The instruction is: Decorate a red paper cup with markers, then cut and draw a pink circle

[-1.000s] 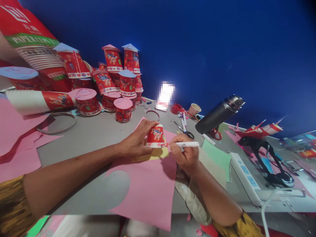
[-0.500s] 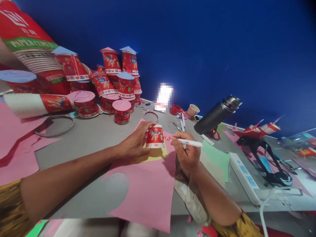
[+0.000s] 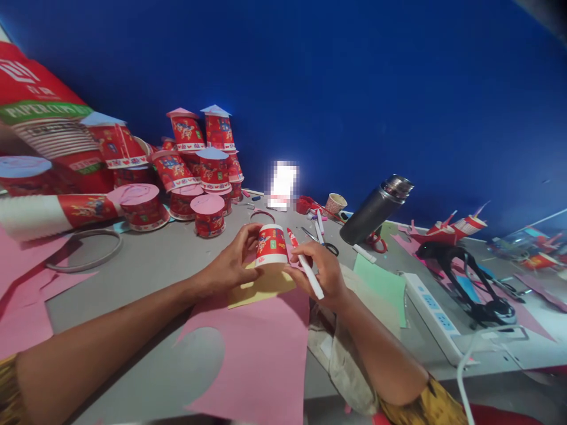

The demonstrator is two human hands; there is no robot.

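A red and white paper cup (image 3: 271,245) stands upside down over a yellow paper sheet (image 3: 257,290), with red marks on its white rim band. My left hand (image 3: 239,260) grips its left side between thumb and fingers. In my right hand (image 3: 321,271) is a white marker (image 3: 310,276), its red tip end pointing up and away from the cup. Fingertips of that hand come close to the cup's lower right edge; whether they touch it I cannot tell. Under the yellow sheet lies pink paper (image 3: 261,342) with a round piece cut out.
Decorated cups (image 3: 210,215) are stacked at the back left, beside a grey ring (image 3: 84,251). Scissors (image 3: 330,248), a dark flask (image 3: 376,209), green paper (image 3: 385,280), a power strip (image 3: 434,319) and a black headset (image 3: 469,289) lie to the right. A lit phone (image 3: 283,184) leans at the back.
The cup has been turned, so a different part of its print faces me. The marker has come off the cup and swung to point upward. The whole view has shifted slightly.
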